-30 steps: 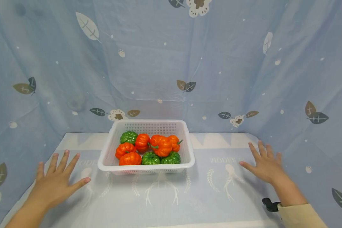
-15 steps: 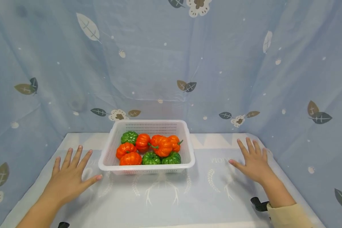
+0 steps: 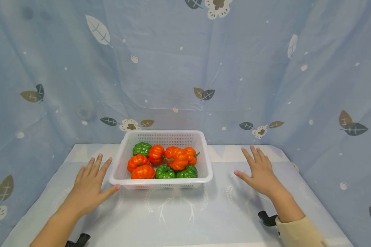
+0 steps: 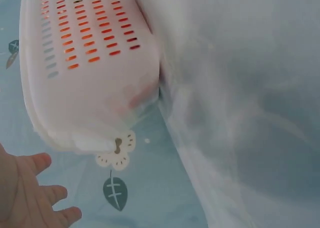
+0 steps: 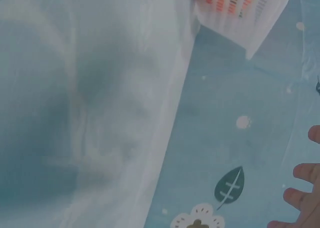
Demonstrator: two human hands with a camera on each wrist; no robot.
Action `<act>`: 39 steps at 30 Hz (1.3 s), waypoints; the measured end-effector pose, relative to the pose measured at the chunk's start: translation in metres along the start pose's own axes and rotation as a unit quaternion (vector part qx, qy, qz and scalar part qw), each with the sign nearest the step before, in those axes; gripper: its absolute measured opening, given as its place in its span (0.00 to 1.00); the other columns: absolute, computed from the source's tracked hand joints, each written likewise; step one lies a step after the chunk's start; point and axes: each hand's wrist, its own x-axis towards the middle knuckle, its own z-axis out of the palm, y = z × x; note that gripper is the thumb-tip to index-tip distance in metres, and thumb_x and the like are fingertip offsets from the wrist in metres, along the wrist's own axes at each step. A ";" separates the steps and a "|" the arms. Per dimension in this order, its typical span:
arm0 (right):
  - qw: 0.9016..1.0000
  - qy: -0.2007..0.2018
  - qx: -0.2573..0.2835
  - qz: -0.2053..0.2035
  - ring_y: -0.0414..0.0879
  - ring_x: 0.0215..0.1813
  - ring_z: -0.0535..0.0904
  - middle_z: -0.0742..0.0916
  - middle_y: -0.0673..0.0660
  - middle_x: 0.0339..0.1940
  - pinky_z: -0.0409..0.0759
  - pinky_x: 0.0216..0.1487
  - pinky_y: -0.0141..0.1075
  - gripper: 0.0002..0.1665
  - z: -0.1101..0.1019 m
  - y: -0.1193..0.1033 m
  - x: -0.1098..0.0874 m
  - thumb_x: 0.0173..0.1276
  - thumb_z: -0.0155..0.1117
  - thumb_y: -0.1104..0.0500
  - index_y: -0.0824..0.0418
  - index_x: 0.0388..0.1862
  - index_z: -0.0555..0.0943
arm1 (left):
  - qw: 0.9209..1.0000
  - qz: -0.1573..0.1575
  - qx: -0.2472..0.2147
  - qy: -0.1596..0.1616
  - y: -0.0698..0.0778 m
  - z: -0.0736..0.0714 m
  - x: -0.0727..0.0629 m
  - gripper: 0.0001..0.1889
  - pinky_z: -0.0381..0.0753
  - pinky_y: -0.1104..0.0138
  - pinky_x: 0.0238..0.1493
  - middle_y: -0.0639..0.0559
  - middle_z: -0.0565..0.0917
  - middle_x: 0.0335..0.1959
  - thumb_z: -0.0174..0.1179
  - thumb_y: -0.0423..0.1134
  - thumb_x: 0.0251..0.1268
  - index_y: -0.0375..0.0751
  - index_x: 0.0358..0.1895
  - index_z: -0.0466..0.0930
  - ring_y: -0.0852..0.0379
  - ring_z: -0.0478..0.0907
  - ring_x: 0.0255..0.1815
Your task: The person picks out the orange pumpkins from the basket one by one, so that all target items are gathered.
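Head view: my left hand [image 3: 87, 192] and my right hand [image 3: 260, 176], fingers spread, flank white rectangular plastic basket [image 3: 161, 181] holding glossy ribbed orange pumpkins [image 3: 178, 159], green pumpkins [image 3: 165, 172]. Left wrist: left hand near basket. Right wrist: right hand farther off.

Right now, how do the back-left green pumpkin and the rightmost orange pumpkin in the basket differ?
The green pumpkin lies toward the left of the basket, the orange pumpkin toward the right. The orange pumpkin's green stem points right; no stem is clear on the green pumpkin. Both are ribbed and glossy.
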 end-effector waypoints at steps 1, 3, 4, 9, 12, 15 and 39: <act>1.000 0.002 0.004 -0.005 0.71 0.79 0.42 0.52 0.71 0.81 0.42 0.70 0.73 0.56 0.001 -0.003 0.002 0.67 0.63 0.33 0.56 0.83 0.51 | 1.000 0.002 -0.007 0.000 0.001 0.001 0.002 0.52 0.31 0.32 0.72 0.30 0.41 0.80 0.57 0.66 0.66 0.40 0.81 0.45 0.28 0.36 0.79; 1.000 0.005 0.014 -0.015 0.71 0.79 0.42 0.51 0.70 0.81 0.44 0.70 0.73 0.55 0.003 -0.008 0.006 0.67 0.63 0.34 0.56 0.82 0.51 | 1.000 0.003 -0.021 -0.001 0.003 0.002 0.006 0.51 0.36 0.32 0.72 0.29 0.42 0.80 0.56 0.66 0.66 0.39 0.81 0.45 0.27 0.38 0.79; 1.000 0.008 0.021 -0.021 0.70 0.79 0.43 0.52 0.70 0.81 0.45 0.70 0.72 0.55 0.004 -0.011 0.008 0.67 0.64 0.34 0.56 0.82 0.52 | 1.000 0.002 -0.028 -0.003 0.003 0.003 0.008 0.52 0.37 0.32 0.72 0.29 0.42 0.80 0.56 0.67 0.66 0.38 0.81 0.45 0.27 0.38 0.79; 0.998 0.009 0.052 -0.037 0.67 0.80 0.44 0.52 0.67 0.82 0.56 0.68 0.72 0.53 0.009 -0.026 0.017 0.67 0.65 0.35 0.55 0.82 0.54 | 0.998 -0.014 -0.059 -0.002 0.004 0.007 0.015 0.51 0.48 0.27 0.66 0.28 0.44 0.79 0.58 0.64 0.67 0.37 0.80 0.46 0.25 0.44 0.77; 0.997 0.010 0.066 -0.042 0.67 0.80 0.46 0.53 0.66 0.82 0.61 0.66 0.72 0.52 0.011 -0.033 0.021 0.67 0.65 0.36 0.55 0.81 0.56 | 0.996 -0.029 -0.088 -0.008 0.004 0.009 0.018 0.50 0.50 0.23 0.61 0.29 0.44 0.79 0.58 0.63 0.68 0.36 0.80 0.45 0.21 0.47 0.74; 0.996 0.011 0.077 -0.046 0.66 0.80 0.47 0.53 0.65 0.82 0.61 0.66 0.72 0.51 0.014 -0.040 0.026 0.68 0.64 0.36 0.54 0.81 0.57 | 0.991 -0.039 -0.124 -0.014 0.004 0.010 0.020 0.49 0.53 0.22 0.59 0.30 0.44 0.80 0.59 0.61 0.69 0.36 0.80 0.45 0.20 0.50 0.73; 0.976 0.006 0.192 -0.097 0.60 0.76 0.62 0.68 0.58 0.76 0.63 0.71 0.63 0.41 0.038 -0.109 0.078 0.68 0.68 0.42 0.55 0.75 0.68 | 0.982 -0.056 -0.181 -0.002 0.007 0.018 0.026 0.50 0.62 0.26 0.59 0.33 0.56 0.76 0.66 0.60 0.62 0.27 0.75 0.57 0.29 0.55 0.73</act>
